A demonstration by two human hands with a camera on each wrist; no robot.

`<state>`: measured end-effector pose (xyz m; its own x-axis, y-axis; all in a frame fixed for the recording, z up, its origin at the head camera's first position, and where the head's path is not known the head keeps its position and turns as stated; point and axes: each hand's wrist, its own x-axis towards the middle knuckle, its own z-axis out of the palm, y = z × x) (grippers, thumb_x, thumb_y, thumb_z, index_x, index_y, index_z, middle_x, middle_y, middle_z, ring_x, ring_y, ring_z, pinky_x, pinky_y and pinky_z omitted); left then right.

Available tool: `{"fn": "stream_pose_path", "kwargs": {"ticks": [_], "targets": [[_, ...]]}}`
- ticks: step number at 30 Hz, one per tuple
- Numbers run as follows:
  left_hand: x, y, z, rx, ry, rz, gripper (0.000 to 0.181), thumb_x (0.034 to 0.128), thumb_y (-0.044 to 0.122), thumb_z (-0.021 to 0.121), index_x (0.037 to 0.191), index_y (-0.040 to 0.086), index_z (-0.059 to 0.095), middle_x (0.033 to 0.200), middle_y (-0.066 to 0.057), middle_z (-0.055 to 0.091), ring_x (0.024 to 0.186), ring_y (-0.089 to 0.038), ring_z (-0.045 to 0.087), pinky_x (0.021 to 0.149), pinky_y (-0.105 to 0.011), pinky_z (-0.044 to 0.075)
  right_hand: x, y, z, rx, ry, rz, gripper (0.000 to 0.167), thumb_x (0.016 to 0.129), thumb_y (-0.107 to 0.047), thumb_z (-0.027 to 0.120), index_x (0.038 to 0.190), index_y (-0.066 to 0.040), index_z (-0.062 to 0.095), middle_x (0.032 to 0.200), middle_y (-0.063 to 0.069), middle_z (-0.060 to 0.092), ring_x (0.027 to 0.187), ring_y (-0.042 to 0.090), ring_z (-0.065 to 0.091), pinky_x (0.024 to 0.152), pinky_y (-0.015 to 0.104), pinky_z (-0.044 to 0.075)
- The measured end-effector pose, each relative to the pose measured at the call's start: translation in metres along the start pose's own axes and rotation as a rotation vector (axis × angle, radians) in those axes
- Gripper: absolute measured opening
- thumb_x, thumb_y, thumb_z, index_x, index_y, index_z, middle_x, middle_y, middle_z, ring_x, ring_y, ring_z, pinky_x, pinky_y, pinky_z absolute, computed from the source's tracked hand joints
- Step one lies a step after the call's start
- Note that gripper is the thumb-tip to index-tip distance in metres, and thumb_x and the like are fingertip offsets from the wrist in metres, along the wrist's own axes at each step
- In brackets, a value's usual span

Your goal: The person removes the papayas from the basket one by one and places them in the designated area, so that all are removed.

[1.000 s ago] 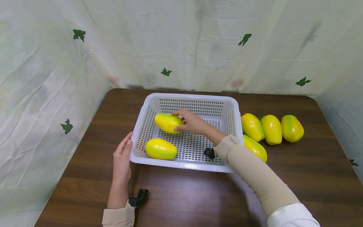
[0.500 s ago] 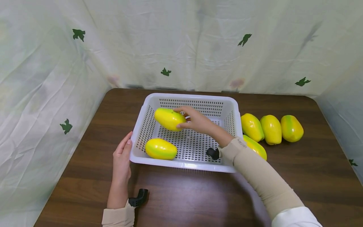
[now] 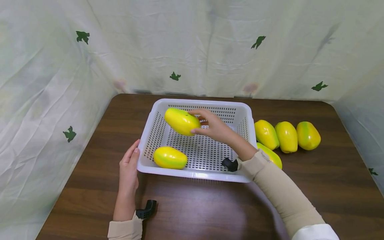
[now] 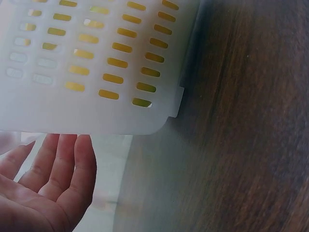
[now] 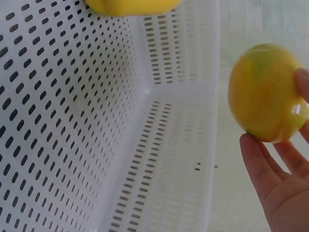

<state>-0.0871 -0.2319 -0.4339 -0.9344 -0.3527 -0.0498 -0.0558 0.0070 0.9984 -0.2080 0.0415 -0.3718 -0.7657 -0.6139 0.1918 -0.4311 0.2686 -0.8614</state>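
Observation:
My right hand (image 3: pixel 214 126) pinches a yellow-green mango (image 3: pixel 181 122) at its right end, thumb below and fingers above. It holds the fruit tilted over the back left part of a white perforated plastic basket (image 3: pixel 195 175). In the right wrist view, the fingertips and thumb press the mango (image 5: pixel 265 94) from its sides. A second mango (image 3: pixel 170 157) lies in the basket's front left corner. My left hand (image 3: pixel 129 171) touches the left rim from outside with extended fingers. From the left wrist, its fingertips (image 4: pixel 84 145) meet the rim, which hides their ends.
Several more mangoes (image 3: pixel 286 136) lie on the brown wooden table (image 3: pixel 210 206), right of the basket; one is partly hidden by the right sleeve. Pale curtains (image 3: pixel 192 50) with dark green bird-like shapes stand behind the table and at both sides.
My right hand has raised the mango from near the basket floor, moving it slightly right and toward the back. The left hand and the basket have stayed in place.

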Motion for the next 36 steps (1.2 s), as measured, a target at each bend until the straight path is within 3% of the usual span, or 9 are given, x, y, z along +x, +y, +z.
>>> {"fn": "stream_pose_path", "kwargs": {"ticks": [12,20,28,36], "targets": [[0.0,0.0,0.0,-0.008,-0.004,0.002,0.042,0.0929,0.031,0.048,0.132,0.015,0.047,0.133,-0.002,0.044,0.112,-0.023,0.048,0.076,-0.027,0.048,-0.019,-0.007,-0.01,0.027,0.092,-0.083,0.058,0.077,-0.014,0.07,0.129,-0.006,0.045,0.128,0.006,0.043,0.107,0.022,0.047,0.089,0.03,0.043],[0.0,-0.002,0.0,0.002,0.002,0.009,0.042,0.092,0.033,0.049,0.131,0.017,0.048,0.132,-0.001,0.045,0.112,-0.022,0.049,0.077,-0.027,0.048,-0.031,-0.01,-0.02,0.011,0.164,-0.088,0.059,0.077,-0.015,0.071,0.129,-0.006,0.045,0.127,0.004,0.044,0.108,0.016,0.046,0.089,0.027,0.043],[0.0,-0.002,0.0,-0.006,0.005,0.01,0.04,0.0923,0.032,0.048,0.13,0.019,0.049,0.132,-0.001,0.045,0.112,-0.022,0.049,0.076,-0.026,0.048,-0.05,-0.045,-0.032,0.01,0.201,-0.062,0.056,0.078,0.0,0.066,0.128,0.005,0.041,0.127,0.017,0.041,0.109,0.028,0.046,0.091,0.037,0.042],[0.001,-0.003,0.0,-0.009,0.011,0.008,0.041,0.0926,0.031,0.048,0.13,0.016,0.049,0.132,-0.002,0.046,0.111,-0.022,0.049,0.075,-0.026,0.049,-0.059,-0.019,-0.042,-0.019,0.286,-0.093,0.06,0.076,-0.003,0.069,0.13,-0.007,0.044,0.128,0.004,0.043,0.107,0.019,0.048,0.088,0.028,0.043]]}}
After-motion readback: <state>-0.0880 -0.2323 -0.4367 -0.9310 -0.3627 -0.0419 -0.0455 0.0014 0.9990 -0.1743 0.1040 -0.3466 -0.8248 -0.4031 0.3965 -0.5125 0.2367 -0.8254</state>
